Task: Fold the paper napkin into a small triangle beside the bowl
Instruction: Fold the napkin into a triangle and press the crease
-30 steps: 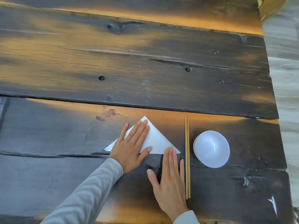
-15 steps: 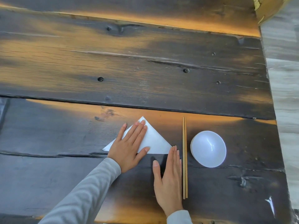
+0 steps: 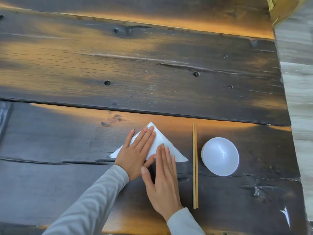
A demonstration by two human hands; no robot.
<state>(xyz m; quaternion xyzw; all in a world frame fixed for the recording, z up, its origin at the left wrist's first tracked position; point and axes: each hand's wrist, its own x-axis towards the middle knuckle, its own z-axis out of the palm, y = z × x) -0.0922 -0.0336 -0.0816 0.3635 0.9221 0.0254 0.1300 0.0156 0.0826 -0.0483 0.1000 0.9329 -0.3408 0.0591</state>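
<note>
Item: white paper napkin [image 3: 160, 138], folded triangle, flat on dark plank wood counter [image 3: 152, 73]; apex to 12 o'clock, long edge twd 6.
L hand [image 3: 133, 156]: flat, fingers straight, pressing napkin's 9 o'clock half.
R hand [image 3: 162, 182]: flat, fingers straight and together, tips on napkin's 6 o'clock edge, palm on counter.
Pr. light wooden chopsticks [image 3: 195, 167]: at 3 o'clock of napkin, just beside its corner, parallel, lying 12–6.
Round white bowl [image 3: 220, 156]: at 3 o'clock beyond chopsticks, upright.
Grey sleeves on both arms.
</note>
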